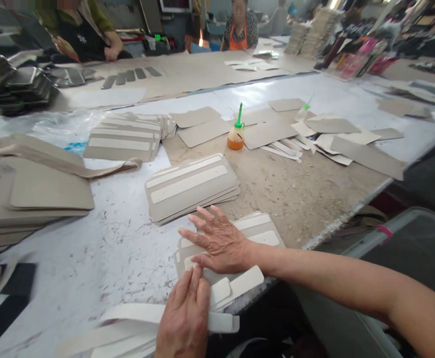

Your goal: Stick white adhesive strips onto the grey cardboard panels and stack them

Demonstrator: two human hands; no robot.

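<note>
My right hand lies palm down with fingers spread on a stack of grey-beige card panels, which carry pale strips. Close against its thumb are the fingertips of my left hand, bent and pressed together at the panel's near left edge. Loose white strips pass under my left hand and stick out on both sides of it; its palm is hidden. More white strips lie in a bundle at the bottom. Just beyond my right hand sits another stack of panels bearing two white strips.
A small bottle of orange liquid with a green spout stands mid-table. Panel stacks and a large pile of boards are at left. Scattered panels and strips lie at right, near a grey bin. Two people sit across the table.
</note>
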